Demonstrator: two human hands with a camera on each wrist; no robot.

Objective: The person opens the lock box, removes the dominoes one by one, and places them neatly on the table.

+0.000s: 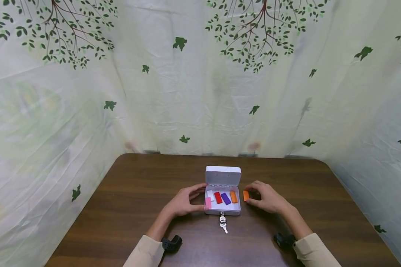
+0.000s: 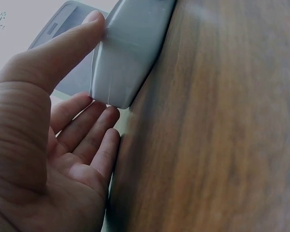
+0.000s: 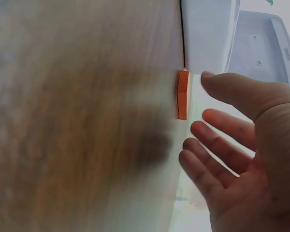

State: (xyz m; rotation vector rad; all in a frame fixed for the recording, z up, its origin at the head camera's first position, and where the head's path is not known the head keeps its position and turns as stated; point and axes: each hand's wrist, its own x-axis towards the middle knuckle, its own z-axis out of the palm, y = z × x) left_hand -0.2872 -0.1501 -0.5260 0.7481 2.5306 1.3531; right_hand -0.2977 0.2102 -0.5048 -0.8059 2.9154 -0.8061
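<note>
"At six o'clock, nearest the wearer, what's there?"

"Keys (image 1: 223, 222), at the front of the box (image 1: 232, 213)."

"And the hands?"

"Both spread. The left hand (image 1: 181, 201), at the box's nine o'clock, is wide open and holds nothing in its palm: thumb against the near corner, fingertips at the far one, apparently bracing. The right hand (image 1: 269, 196), at three o'clock, has thumb and fingers parted about the loose block (image 1: 245, 195), an orange one."

"Gripped?"

"I'd say not; the right wrist view shows a gap. It stands on the surface (image 1: 270, 233), just outside the three o'clock wall."

"How best to handle it?"

"My judgement: pinch both ends squarely so it can't tip, keep knuckles off the wall, and let the left press lightly so nothing slides."

"Farther in?"

"Inside, from eight o'clock round to three: pink block (image 1: 208, 203), white block (image 1: 211, 195), red block (image 1: 218, 197), purple block (image 1: 225, 198), inner orange block (image 1: 233, 197). At twelve, the raised lid (image 1: 223, 176)."
</note>
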